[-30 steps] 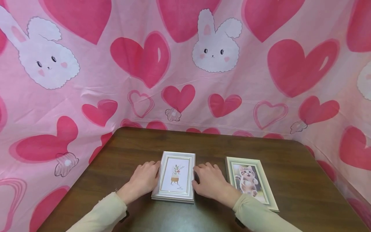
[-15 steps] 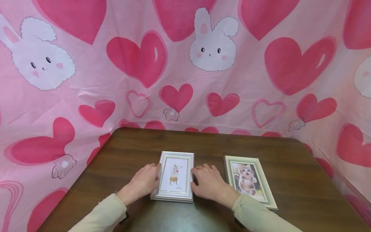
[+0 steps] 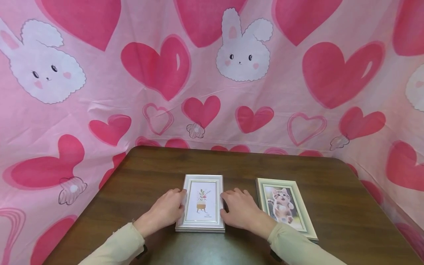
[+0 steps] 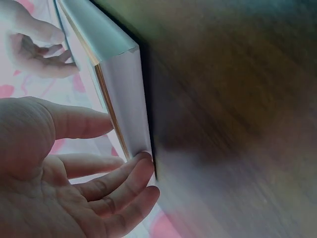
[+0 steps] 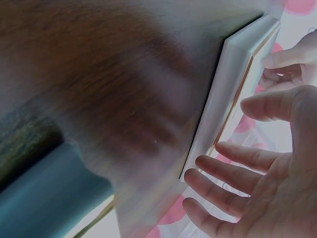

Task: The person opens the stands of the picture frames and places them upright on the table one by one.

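Note:
A white picture frame [image 3: 201,202] with a potted-flower print lies face up on the table, between both hands. My left hand [image 3: 165,209] lies along its left side; in the left wrist view the thumb reaches the frame's upper edge and the extended, slightly bent fingers [image 4: 136,186] are at its side wall [image 4: 126,94]. My right hand [image 3: 241,211] is at the opposite side, its fingers [image 5: 218,191] spread and nearly straight along the white frame [image 5: 218,99]. To the right, a pale green picture frame [image 3: 308,217] with a kitten photo lies face up, partly covered by the right sleeve.
The dark brown wooden table [image 3: 238,163] has a rounded far edge. Pink cloth [image 3: 281,88] printed with hearts and rabbits hangs behind it and along both sides. The green frame [image 5: 49,198] also shows at the lower left of the right wrist view.
The white frame has turned slightly straighter, its near end shifting a little to the right within the last half second. Both hands stay at its sides. The green frame keeps its place.

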A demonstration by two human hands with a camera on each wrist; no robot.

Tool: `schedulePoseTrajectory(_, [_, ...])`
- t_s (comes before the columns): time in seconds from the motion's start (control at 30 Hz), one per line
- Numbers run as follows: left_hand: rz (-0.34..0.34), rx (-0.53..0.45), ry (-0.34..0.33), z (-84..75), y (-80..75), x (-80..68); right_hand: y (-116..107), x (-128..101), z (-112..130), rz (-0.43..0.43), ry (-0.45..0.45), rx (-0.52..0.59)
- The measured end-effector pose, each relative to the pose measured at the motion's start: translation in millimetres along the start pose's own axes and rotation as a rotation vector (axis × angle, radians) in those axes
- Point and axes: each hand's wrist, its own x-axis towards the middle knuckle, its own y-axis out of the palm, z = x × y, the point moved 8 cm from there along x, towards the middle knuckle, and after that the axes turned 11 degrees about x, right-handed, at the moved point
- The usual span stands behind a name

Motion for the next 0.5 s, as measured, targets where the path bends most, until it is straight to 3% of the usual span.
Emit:
schedulePoseTrajectory(0.27, [-0.027,-0.008,0.053,-8.3,2.3,-0.6,-5,-7,-3,-0.032,-0.03,0.005])
schedulePoseTrajectory(0.5, [-0.032,0.0,0.109,-0.5,2.2,-1.0,-6,-8,-17,0.005,0.042,0.113])
